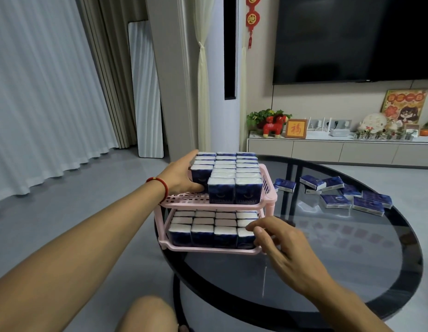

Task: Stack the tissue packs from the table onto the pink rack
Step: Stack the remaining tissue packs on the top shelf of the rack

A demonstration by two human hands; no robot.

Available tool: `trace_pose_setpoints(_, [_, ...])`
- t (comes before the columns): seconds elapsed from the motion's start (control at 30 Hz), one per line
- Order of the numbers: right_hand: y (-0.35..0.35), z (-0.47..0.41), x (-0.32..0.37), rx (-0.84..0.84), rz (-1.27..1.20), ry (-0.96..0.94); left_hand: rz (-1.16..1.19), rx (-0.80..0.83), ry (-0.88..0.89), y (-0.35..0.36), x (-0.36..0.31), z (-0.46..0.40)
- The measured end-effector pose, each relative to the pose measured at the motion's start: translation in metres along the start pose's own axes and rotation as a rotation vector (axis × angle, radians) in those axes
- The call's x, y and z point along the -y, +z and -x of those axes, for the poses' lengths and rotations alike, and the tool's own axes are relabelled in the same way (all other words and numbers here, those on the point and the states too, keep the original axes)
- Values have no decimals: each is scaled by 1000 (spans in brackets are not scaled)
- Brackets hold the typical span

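A pink two-tier rack point(268, 195) stands at the left edge of the round glass table point(340, 259). Both tiers hold rows of upright blue-and-white tissue packs point(234, 190). My left hand point(181, 173) grips the front pack of the upper tier's left row point(202, 174), thumb at the front, fingers along the row's far side. My right hand point(280, 245) hangs by the lower tier's right front corner, fingers loosely curled, fingertips touching the corner pack point(244, 237). Several loose packs point(366, 202) lie flat on the table's right side.
The upper tier's front-left corner point(181, 200) shows bare pink grid. A TV cabinet with ornaments point(328, 147) stands beyond the table, under a wall TV point(352, 37). My knee point(145, 315) is below the table's near edge. Curtains and a tall air conditioner are at the left and back.
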State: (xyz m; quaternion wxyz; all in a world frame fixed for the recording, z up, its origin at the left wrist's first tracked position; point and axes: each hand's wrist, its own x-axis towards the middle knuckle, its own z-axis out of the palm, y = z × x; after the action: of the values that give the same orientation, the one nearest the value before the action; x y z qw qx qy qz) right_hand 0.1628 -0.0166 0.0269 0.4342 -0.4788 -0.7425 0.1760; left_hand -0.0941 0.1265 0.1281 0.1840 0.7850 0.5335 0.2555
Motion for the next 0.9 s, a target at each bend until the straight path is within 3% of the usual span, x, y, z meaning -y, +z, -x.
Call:
trace_pose_setpoints(0.5, [-7, 1, 1, -10, 2, 4, -5, 82, -177, -18, 5, 2])
trace_pose_setpoints(0.57, [-13, 1, 1, -32, 19, 13, -34, 26, -182, -24, -5, 12])
trace_pose_setpoints(0.63, [-21, 0, -7, -74, 49, 52, -151, -230, -85, -25, -21, 31])
trace_pose_setpoints(0.7, [-30, -5, -28, -130, 109, 132, -191, -574, 145, -15, -44, 60])
trace_pose_setpoints(0.73, [-36, -8, -41, -168, 144, 181, -143, -667, 266, -2, -57, 76])
trace_pose_setpoints(0.8, [-47, -12, -72, -236, 204, 289, -7, -617, 463, 38, -83, 105])
trace_pose_setpoints(0.9, [-63, -13, -119, -262, 330, 459, 43, -201, 642, 125, -104, 117])
